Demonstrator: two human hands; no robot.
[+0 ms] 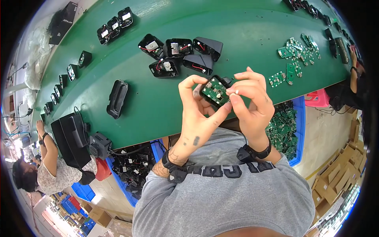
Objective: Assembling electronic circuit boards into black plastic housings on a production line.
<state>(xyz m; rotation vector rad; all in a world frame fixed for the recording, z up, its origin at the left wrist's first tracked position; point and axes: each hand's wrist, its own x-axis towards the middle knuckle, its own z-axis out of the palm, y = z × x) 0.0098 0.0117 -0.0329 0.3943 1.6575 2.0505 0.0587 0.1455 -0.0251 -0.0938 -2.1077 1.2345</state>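
Note:
Above the near edge of the table, my left hand (194, 122) grips a small black plastic housing (208, 100) by its sides, thumb at the lower edge. Inside the housing lies a green circuit board (213, 91), face up. My right hand (254, 104) is at the housing's right side, thumb and index finger pinching a small white plug connector (237, 92) beside the board's edge. Any wire on the plug is hidden by the fingers. Beyond my hands, several open black housings (178, 47) with red wires sit in a cluster.
Loose green circuit boards (294, 49) lie at the right. A long black tray (117, 98) rests to the left. Blue bins of boards (282, 132) and black parts (132, 168) stand below the table edge. Other people work at the far left (59, 170) and far right (357, 75).

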